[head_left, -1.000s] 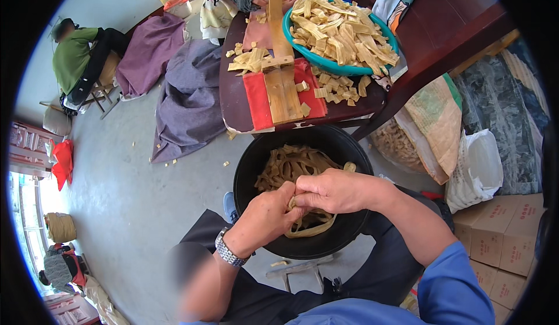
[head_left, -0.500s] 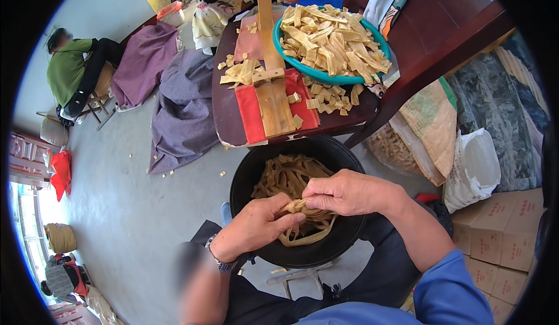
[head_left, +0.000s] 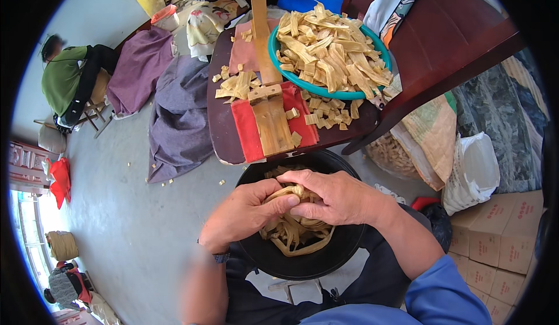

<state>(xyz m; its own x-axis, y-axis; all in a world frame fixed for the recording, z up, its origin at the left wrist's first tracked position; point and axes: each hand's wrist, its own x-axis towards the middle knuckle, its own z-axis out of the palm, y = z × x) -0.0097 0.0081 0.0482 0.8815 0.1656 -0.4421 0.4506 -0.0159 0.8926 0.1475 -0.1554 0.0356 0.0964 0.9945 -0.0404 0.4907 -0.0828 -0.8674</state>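
Observation:
My left hand (head_left: pixel 241 211) and my right hand (head_left: pixel 343 200) meet over a round black tub (head_left: pixel 251 261) between my knees. Both are closed on a bunch of pale yellow-brown, pliable strips (head_left: pixel 296 191); a folded or knotted end shows between thumbs and fingers. More limp strips (head_left: pixel 298 240) of the same kind lie in the tub beneath, partly hidden by my hands. What exactly the strips are made of, I cannot tell.
Ahead, a dark red chair (head_left: pixel 222 141) bears a long wooden board (head_left: pixel 263 39) with a crosspiece, a red cloth (head_left: pixel 247 135), cut pieces and a teal basin (head_left: pixel 338 94) heaped with flat strips. Cartons (head_left: pixel 495 220) and a white sack (head_left: pixel 474 168) stand right. Other people sit far left and opposite.
My hands have come closer together and slightly up, with the right fingers now curled over the bunch. The view has shifted a little, so chair and tub appear lower.

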